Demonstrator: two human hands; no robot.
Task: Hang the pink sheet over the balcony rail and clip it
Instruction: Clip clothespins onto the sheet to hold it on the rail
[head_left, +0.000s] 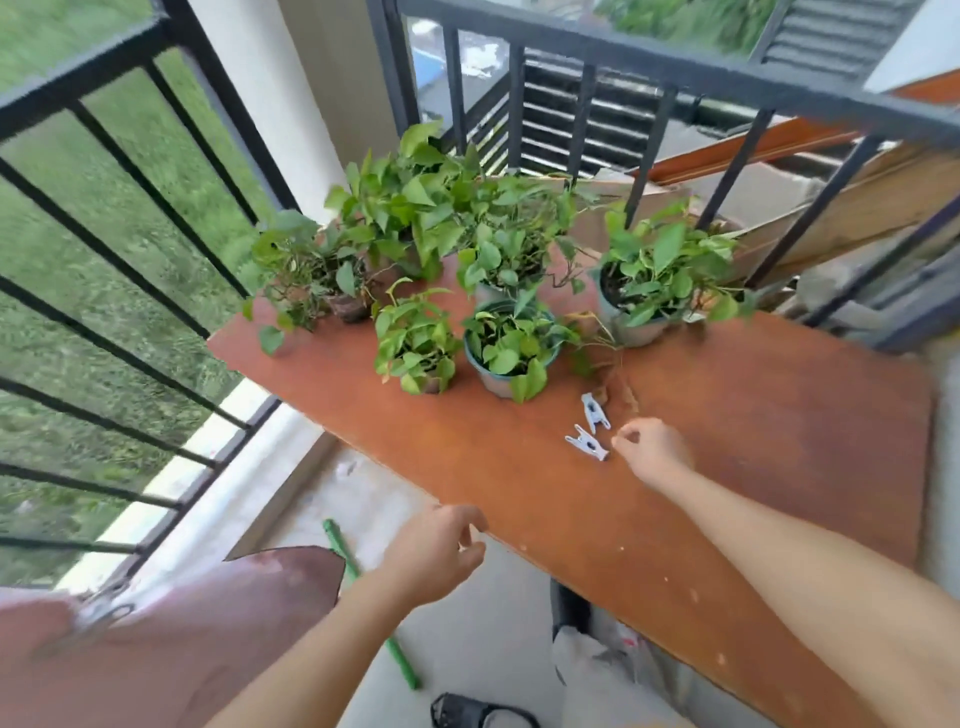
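We see a reddish-brown wooden table (727, 441) standing along the balcony railing, its top worn and flecked with pale spots. At its far end stand several potted leafy green plants (511, 348), clustered close together. Nearer us, just beside the pots, two pale grey clothes pegs (591, 428) lie flat on the bare wood, almost touching each other

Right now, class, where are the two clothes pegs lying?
In the head view, the two clothes pegs lie on the orange table, just left of the right hand and in front of the potted plants.
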